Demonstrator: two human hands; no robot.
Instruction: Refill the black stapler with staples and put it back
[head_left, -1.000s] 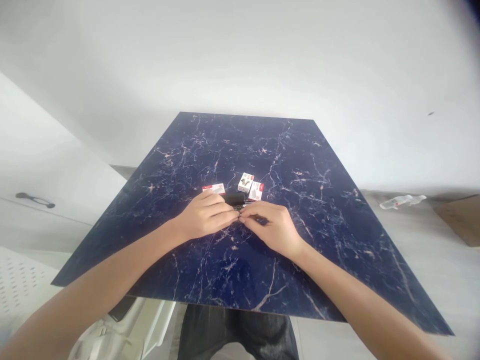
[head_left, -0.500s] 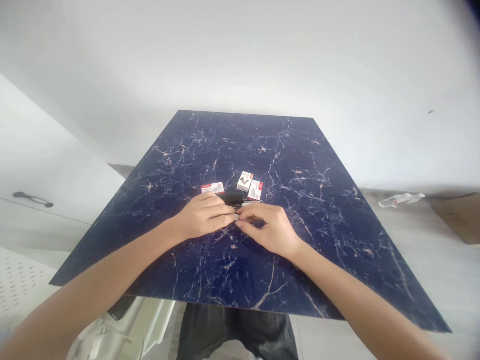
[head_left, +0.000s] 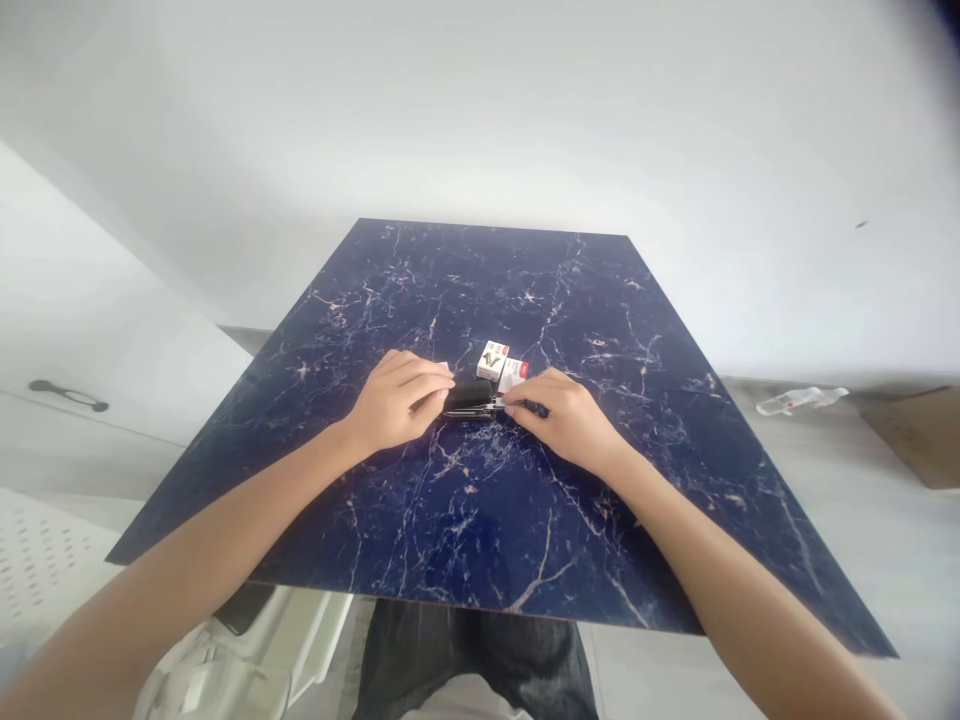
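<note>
A black stapler [head_left: 469,394] lies open across the table, its silver tray towards me. My left hand [head_left: 394,400] is curled at the stapler's left end, thumb and fingertips closed on it. At the other end, my right hand [head_left: 566,415] pinches a small silvery piece that looks like a strip of staples [head_left: 499,402], held against the stapler; the fingers partly cover it. Just behind stands a small white box [head_left: 492,359] with a stapler picture. Beside it is a red-and-white staple box [head_left: 513,374], partly hidden by my right hand. Another box's corner [head_left: 444,368] shows behind my left fingers.
The dark blue marble-patterned table [head_left: 465,540] ends near my lap and meets a white wall at the back. A clear plastic bottle [head_left: 801,401] and a cardboard box [head_left: 919,435] are on the floor to the right. A white cabinet stands left.
My hands have moved apart from their meeting point in front of the stapler. The left went to its left end, hiding most of a staple box; the right carried the silvery piece to its right end.
</note>
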